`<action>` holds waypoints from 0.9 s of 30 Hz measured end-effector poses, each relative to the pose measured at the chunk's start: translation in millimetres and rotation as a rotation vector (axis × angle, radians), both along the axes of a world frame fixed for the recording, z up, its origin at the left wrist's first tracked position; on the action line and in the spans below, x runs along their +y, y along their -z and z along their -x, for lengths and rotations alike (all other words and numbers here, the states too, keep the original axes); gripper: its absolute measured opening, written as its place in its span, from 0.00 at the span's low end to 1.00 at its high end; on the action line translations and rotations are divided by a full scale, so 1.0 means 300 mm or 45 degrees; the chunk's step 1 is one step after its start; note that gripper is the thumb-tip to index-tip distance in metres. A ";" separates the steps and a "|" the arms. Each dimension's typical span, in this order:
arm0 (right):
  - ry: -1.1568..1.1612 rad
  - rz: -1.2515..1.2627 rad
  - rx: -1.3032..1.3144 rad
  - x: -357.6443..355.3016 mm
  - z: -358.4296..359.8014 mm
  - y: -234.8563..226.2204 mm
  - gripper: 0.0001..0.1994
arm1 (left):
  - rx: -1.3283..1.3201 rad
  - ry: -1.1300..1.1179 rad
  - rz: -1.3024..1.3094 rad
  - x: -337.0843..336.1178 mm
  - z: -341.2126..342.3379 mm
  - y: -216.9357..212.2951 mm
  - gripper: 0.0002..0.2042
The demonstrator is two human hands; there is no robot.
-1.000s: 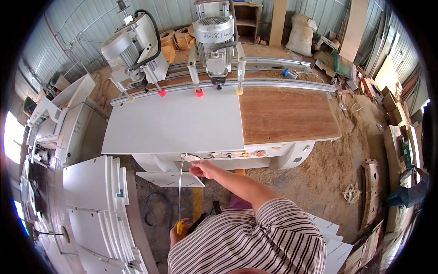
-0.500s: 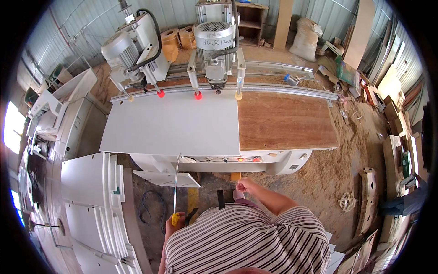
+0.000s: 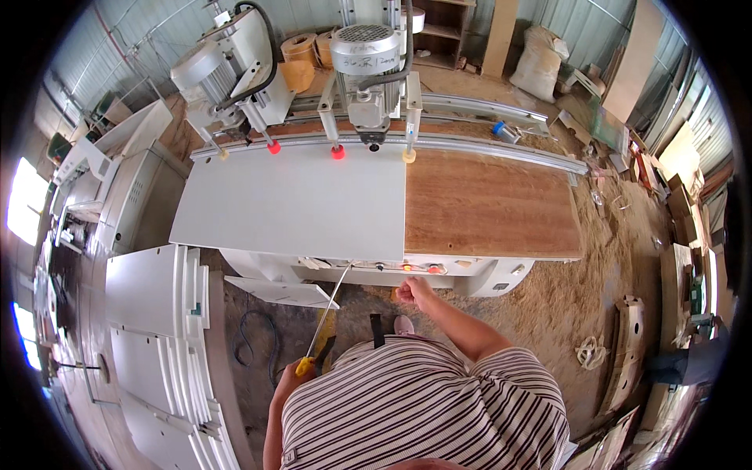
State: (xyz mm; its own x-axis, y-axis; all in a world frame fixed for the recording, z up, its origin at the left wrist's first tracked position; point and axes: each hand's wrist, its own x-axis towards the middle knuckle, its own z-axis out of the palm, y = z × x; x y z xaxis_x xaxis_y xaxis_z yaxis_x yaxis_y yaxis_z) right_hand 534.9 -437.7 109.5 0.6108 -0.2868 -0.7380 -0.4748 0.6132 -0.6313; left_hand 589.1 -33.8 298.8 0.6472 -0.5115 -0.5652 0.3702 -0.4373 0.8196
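Left hand closed around the yellow handle of a long metal rod, tip angled up to the front edge of the white panel lying flat on the drilling machine's table. Right hand curled into a loose fist just below the control buttons, empty as far as visible. Likely between drilling passes, checking or measuring the panel's edge. Next: steady rod, reach for the buttons.

White panel; brown wood-grain tabletop; yellow-handled screwdriver; black-and-white striped shirt; red knobs.
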 end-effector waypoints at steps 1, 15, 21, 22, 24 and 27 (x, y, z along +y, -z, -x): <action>0.057 -0.023 -0.040 -0.011 -0.010 -0.004 0.20 | -0.183 0.149 -0.135 -0.013 0.002 -0.004 0.10; 0.233 -0.298 -0.151 -0.106 -0.179 -0.078 0.27 | -0.049 -0.417 -0.061 -0.213 -0.070 -0.123 0.08; 0.230 -0.436 -0.166 -0.106 -0.206 -0.110 0.23 | -0.247 -0.630 -0.068 -0.104 -0.109 0.010 0.08; 0.263 -0.490 -0.115 -0.137 -0.207 -0.073 0.24 | -0.139 -0.795 -0.012 -0.085 -0.161 0.010 0.09; 0.263 -0.425 -0.077 -0.134 -0.220 -0.064 0.23 | -0.240 -1.060 0.031 0.002 -0.247 0.091 0.08; 0.353 -0.246 -0.077 -0.075 -0.240 -0.085 0.20 | -0.249 -1.361 0.268 0.133 -0.404 0.213 0.07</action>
